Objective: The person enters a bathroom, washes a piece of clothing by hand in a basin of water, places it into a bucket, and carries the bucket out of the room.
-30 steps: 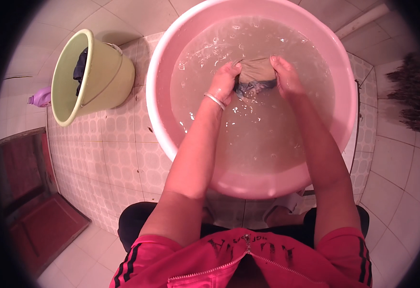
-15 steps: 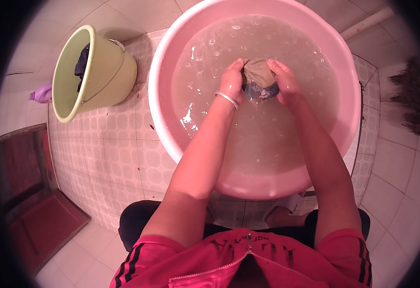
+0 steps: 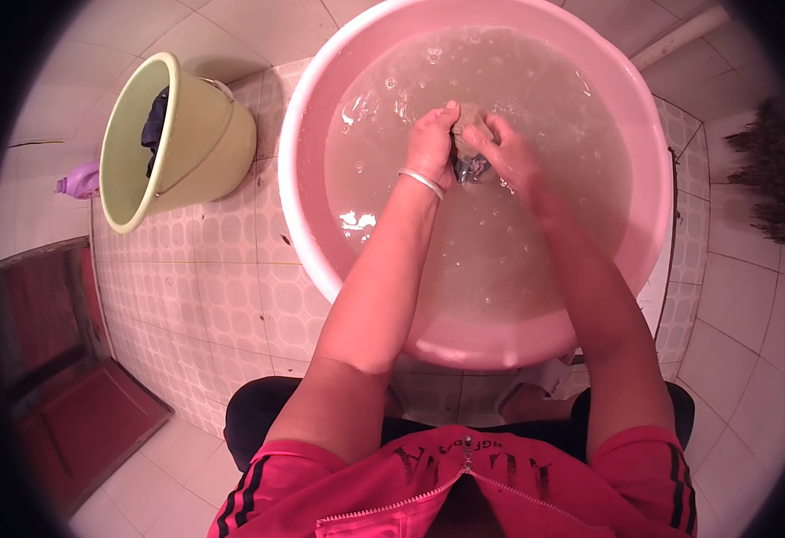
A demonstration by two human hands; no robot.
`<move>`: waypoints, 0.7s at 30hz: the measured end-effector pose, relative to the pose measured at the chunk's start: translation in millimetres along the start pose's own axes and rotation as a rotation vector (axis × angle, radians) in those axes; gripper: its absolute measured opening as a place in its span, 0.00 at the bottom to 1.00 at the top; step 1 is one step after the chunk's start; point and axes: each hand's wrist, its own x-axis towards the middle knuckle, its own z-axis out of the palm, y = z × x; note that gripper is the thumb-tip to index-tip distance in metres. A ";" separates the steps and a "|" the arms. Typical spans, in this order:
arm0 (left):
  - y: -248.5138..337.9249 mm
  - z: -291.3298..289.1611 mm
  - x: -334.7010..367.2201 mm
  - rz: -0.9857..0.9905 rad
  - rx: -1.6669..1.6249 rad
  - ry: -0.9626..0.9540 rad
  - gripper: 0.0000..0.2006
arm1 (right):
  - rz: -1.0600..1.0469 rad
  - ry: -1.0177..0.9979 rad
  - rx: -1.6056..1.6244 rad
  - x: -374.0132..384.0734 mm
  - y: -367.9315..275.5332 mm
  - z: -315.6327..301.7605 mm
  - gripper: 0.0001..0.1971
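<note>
In basin point(image 3: 321, 260) centre | both hands' fingers grip cloth point(image 3: 470, 164) | rim well apart

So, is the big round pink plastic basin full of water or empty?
Largely full: cloudy, bubbly water covers the bottom of the big round pink plastic basin, and both hands press a bunched dark cloth in it.

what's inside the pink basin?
The pink basin holds cloudy water with bubbles. Both hands, left hand and right hand, squeeze a small dark cloth between them. Most of the cloth is covered by the fingers; the murky water hides the basin's bottom.
</note>
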 end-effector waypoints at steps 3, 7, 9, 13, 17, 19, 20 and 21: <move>6.9 -3.0 7.5 0.015 -0.036 -0.011 0.09 | 0.200 -0.460 0.185 7.9 12.2 -28.9 0.24; 10.6 -23.5 12.1 -0.094 0.199 -0.031 0.16 | 0.123 -0.208 0.626 0.3 1.1 -27.0 0.16; 4.9 -14.9 11.0 -0.209 0.141 -0.039 0.17 | 0.047 -0.127 0.723 3.3 7.9 -35.0 0.12; 4.1 -16.6 11.9 -0.365 -0.179 0.173 0.13 | -0.028 -0.051 0.245 -25.8 -58.0 -1.1 0.06; -14.4 -2.1 3.7 -0.254 -0.235 0.197 0.12 | -0.256 0.073 -0.381 -40.3 -82.9 18.6 0.10; -25.6 37.6 -12.1 -0.265 -0.349 0.167 0.10 | -0.220 0.225 -0.679 -11.2 -36.7 -4.7 0.17; -29.2 34.2 -10.7 -0.272 -0.341 0.164 0.10 | -0.211 0.232 -0.676 -7.1 -26.6 -1.0 0.17; -35.8 20.5 -9.0 -0.277 -0.329 0.167 0.10 | -0.239 0.180 -0.658 -7.3 -19.1 5.8 0.16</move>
